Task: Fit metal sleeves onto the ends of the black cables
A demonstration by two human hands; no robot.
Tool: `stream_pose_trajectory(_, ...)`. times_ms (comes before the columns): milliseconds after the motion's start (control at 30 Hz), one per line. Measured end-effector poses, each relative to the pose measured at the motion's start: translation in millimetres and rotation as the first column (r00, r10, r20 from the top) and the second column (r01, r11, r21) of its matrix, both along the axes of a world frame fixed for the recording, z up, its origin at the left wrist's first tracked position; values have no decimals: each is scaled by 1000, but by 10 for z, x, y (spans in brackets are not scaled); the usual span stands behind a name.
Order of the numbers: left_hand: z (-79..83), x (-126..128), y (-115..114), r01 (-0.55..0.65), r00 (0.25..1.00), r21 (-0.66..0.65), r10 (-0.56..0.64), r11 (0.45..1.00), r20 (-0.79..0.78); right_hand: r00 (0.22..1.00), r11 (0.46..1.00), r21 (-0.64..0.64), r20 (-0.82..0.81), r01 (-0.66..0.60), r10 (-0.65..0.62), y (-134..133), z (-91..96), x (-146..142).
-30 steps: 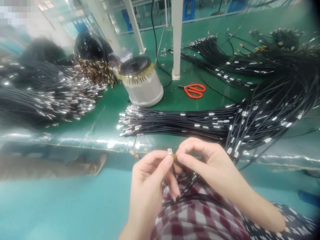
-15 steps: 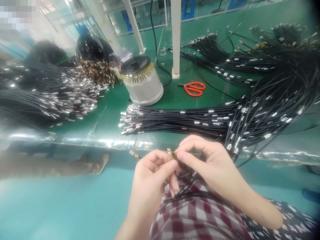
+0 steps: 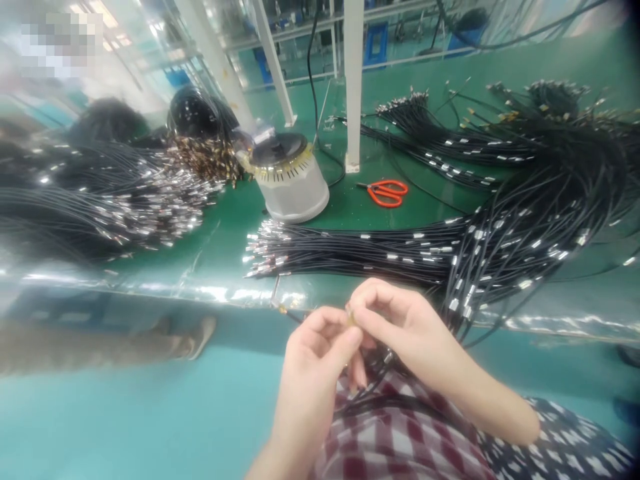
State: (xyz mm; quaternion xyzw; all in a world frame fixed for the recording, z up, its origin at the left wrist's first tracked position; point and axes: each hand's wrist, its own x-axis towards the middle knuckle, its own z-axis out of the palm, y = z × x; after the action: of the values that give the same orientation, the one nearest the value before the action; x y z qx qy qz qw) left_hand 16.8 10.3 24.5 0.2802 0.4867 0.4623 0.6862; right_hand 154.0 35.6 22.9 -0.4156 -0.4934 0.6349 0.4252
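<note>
R hand (image 3: 407, 327) moved closer to L hand (image 3: 314, 357), both pinching sm yellowish conn (image 3: 351, 319)

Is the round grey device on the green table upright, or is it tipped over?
Upright: the grey device stands on the green table with its black disc facing up.

Bright, diffuse light falls evenly, leaving only soft shadows. White glare streaks the near edge of the worktop (image 3: 345, 207), and metal tips (image 3: 267, 240) on the cables (image 3: 345, 250) sparkle. Toward the worktop's left end everything smears and stretches; the frame's upper right corner darkens. A pixelated patch (image 3: 63, 43) covers the upper left. The connector (image 3: 351, 317) between the hands (image 3: 313, 363) is blurred.
</note>
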Motion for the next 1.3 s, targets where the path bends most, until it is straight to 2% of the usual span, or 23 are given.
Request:
stream_pose_trajectory(133, 0, -29, -6, -15, 999, -20, 14, 1000, -33, 995, 992, 123, 94, 8, -19, -26, 25, -15)
stream_pose_trajectory(267, 1, -57, -31, -47, 991, 14, 49, 999, -122, 987, 986, 166, 157, 15, -41, -17, 96, -6)
stream_pose_trajectory(367, -4, -77, -50, -38, 985, 54, 47, 998, -166, 979, 993, 114, 200, 9, -32, 30, 121, 16)
stream_pose_trajectory(433, -17, -90, -54, -12, 985, 72, 24, 997, -172, 989, 999, 24, 145, -37, 33, 80, 101, 30)
stream_pose_trajectory(500, -40, -107, -47, 14, 989, 78, -2, 997, -147, 993, 993, -34, 35, -115, 116, 138, 58, 42)
stream_pose_trajectory(567, -71, -127, -30, 42, 996, 65, -37, 997, -81, 983, 983, -15, -29, -182, 182, 194, 12, 50)
stream_pose_trajectory(700, -116, -164, 15, 91, 993, 23, -93, 996, 77, 967, 964, 73, 31, -256, 254, 272, -38, 39)
stream_pose_trajectory(767, -112, -183, 22, 88, 990, 14, -89, 996, 111, 970, 967, 110, 96, -231, 221, 289, -49, 32)
stream_pose_trajectory(867, -114, -247, -17, 7, 998, 8, -8, 1000, 64, 962, 972, 213, 270, -94, 34, 307, -82, 63)
stream_pose_trajectory(967, -241, -391, -113, -152, 987, -1, 152, 988, -56, 862, 923, 381, 483, -49, -154, 346, -147, 157)
stream_pose_trajectory(1033, -416, -527, -186, -248, 956, -40, 238, 968, -169, 747, 857, 506, 608, -103, -270, 400, -192, 220)
stream_pose_trajectory(1100, -614, -665, -246, -376, 874, -68, 330, 924, -358, 605, 781, 597, 695, -183, -389, 484, -225, 255)
stream_pose_trajectory(1200, -827, -797, -296, -452, 790, -26, 387, 891, -476, 376, 715, 618, 779, -326, -502, 662, -249, 233)
stream_pose_trajectory(1267, -882, -800, -302, -450, 769, 43, 412, 892, -490, 286, 707, 591, 806, -388, -518, 791, -256, 186)
stream_pose_trajectory(1300, -891, -778, -299, -441, 767, 78, 420, 894, -486, 265, 704, 582, 813, -406, -519, 849, -258, 160)
